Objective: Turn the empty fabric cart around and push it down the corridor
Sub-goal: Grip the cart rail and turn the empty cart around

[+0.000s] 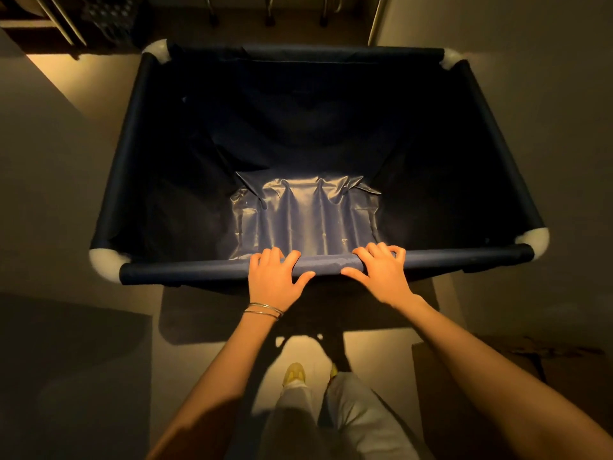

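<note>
A dark blue fabric cart [132, 134] with white corner joints fills the middle of the head view, and nothing lies inside its sagging liner. Both of my hands rest on its near rail [185, 270]. My left hand [275, 277], with thin bangles at the wrist, curls its fingers over the rail. About a hand's width to its right, my right hand [381, 270] grips the same rail. The cart's wheels are hidden beneath the fabric.
The place is dim. A wall runs close along the cart's right side [530, 78]. Metal legs of a rack [270, 11] stand just beyond the far rail. Shelving and a patterned bag [109, 18] are at the far left. A cardboard box [497, 376] sits by my right leg.
</note>
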Demonstrator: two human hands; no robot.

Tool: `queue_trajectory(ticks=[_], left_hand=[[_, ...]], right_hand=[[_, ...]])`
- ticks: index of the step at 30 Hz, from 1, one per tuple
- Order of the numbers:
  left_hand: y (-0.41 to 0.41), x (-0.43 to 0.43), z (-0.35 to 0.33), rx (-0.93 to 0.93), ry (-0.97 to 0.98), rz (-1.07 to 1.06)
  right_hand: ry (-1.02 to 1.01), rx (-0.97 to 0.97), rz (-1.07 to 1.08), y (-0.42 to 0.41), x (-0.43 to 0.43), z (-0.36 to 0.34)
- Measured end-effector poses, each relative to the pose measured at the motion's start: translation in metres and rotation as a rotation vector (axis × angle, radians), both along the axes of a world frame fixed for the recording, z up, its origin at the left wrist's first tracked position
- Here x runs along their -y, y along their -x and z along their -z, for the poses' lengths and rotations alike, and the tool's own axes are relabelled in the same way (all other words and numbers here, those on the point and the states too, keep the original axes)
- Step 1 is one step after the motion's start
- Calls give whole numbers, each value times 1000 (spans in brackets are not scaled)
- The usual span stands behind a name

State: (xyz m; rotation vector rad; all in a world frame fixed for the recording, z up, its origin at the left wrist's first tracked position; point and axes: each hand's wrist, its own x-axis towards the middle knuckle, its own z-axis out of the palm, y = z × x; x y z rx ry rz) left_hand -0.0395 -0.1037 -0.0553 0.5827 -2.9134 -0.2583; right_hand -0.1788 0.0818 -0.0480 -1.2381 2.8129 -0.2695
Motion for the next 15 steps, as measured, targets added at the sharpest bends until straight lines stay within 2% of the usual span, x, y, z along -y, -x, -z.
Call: queue_trajectory(ticks=[10,15], left_hand=[[72,-45,-4,36,-8,-144],[128,-71,-7,54,-28,-193]], right_hand=[[2,40,-138,104,-20,1],[-79,136,-238,182,-28,-6]])
